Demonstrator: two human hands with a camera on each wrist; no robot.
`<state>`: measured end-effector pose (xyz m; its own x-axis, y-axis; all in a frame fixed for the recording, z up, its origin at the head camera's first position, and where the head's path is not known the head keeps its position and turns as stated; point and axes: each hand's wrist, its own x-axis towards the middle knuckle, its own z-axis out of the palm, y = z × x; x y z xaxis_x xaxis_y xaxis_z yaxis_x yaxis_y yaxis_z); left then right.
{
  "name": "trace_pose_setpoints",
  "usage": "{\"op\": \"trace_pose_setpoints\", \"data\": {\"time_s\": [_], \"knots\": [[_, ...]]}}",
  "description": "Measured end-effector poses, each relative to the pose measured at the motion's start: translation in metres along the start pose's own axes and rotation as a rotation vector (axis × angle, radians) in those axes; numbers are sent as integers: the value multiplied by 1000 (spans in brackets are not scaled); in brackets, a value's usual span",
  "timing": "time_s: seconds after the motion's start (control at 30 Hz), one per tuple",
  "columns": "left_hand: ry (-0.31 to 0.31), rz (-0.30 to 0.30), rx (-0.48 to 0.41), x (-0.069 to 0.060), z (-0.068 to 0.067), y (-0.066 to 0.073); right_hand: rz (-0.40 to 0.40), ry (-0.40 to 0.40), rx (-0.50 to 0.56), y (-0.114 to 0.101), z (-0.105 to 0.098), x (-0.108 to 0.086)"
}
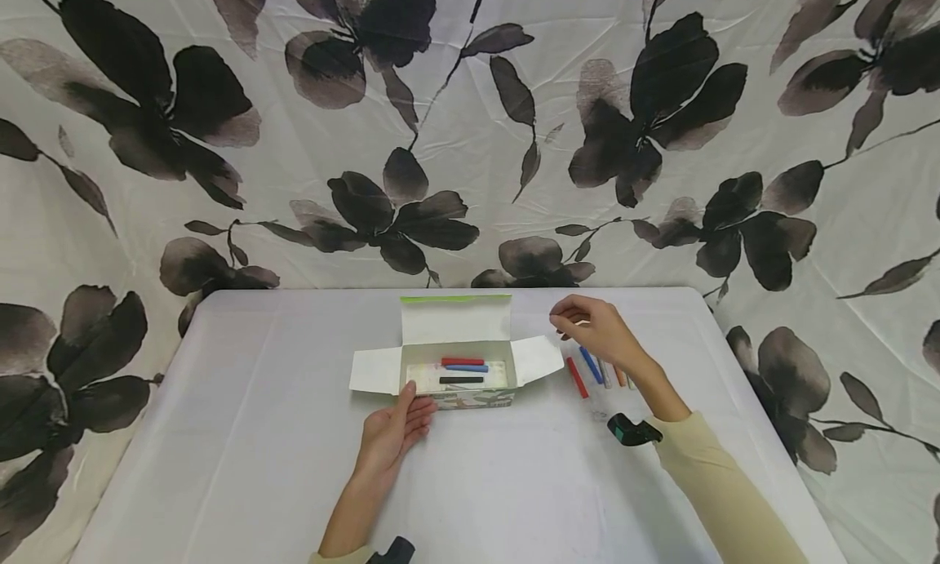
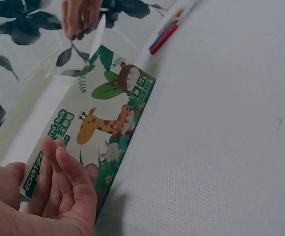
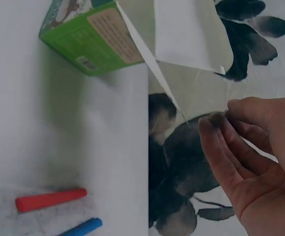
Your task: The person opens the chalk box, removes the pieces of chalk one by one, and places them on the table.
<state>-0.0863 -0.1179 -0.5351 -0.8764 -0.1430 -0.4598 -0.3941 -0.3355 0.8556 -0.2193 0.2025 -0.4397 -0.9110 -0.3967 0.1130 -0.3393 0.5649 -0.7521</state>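
Observation:
A white cardboard chalk box with printed animals stands with its flaps spread. Inside lie a red chalk stick, a blue one and a black one. My left hand is at the box's near left corner, thumb by the rim and fingers extended along the printed front. Beyond the right flap, my right hand hovers with loosely bent fingers; nothing shows between them, and the fingertips look dark. Near it lie a red chalk stick and a blue one.
More chalk sticks, including an orange one, lie partly behind the right forearm, beside a clear plastic piece. White cloth covers the table. A flowered curtain hangs behind its far edge.

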Motion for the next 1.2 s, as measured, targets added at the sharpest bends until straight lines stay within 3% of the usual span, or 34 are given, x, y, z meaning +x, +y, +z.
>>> {"op": "trace_pose_setpoints", "data": {"time_s": [0.53,1.2], "knots": [[8,6,-5,0,1,0,-118,-111,28,-18,51,20],[-3,13,-11,-2,0,-1,-253,-365,-23,-31,104,34]]}}
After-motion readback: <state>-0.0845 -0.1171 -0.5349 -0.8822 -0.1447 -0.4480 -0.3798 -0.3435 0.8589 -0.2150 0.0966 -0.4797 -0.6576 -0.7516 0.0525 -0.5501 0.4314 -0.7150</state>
